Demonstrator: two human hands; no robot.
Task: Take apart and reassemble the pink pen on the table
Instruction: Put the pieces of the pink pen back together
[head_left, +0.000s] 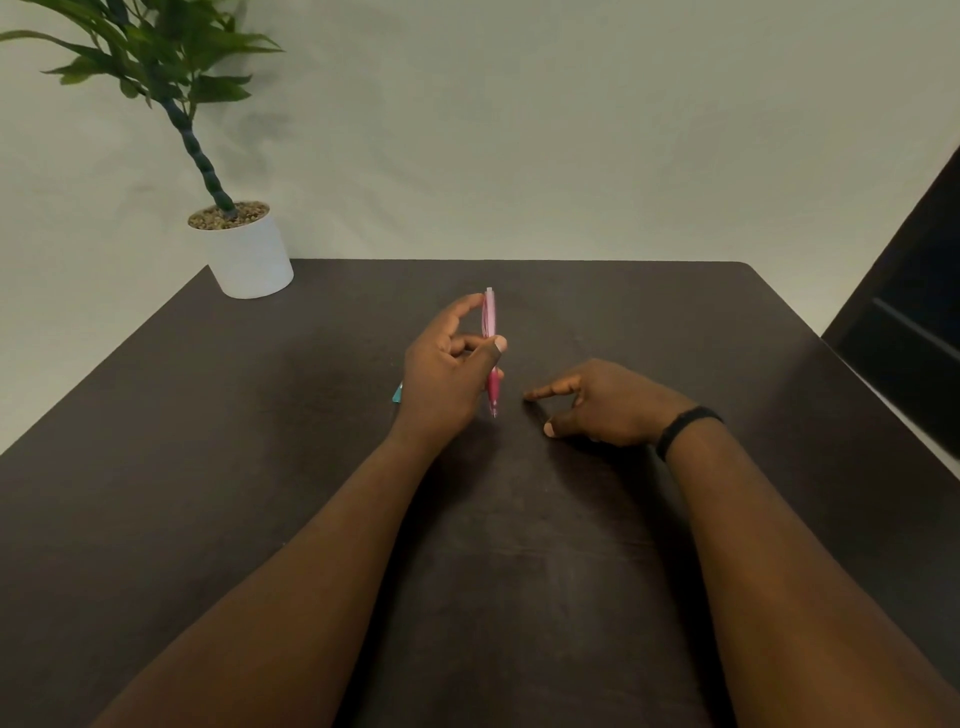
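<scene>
My left hand (447, 374) holds the pink pen (489, 322) upright above the middle of the dark table (260, 441), thumb and fingers pinched on its barrel. The pen looks whole: a pale clicker end points up and away, and the darker pink grip and tip point down toward me. My right hand (597, 405) rests on the table just right of the pen, fingers apart, forefinger stretched toward the pen's tip, holding nothing. A black band sits on that wrist.
A small teal object (397, 393) peeks out from behind my left hand on the table. A white pot with a green plant (249, 254) stands at the far left corner. A dark panel (914, 322) rises at the right edge.
</scene>
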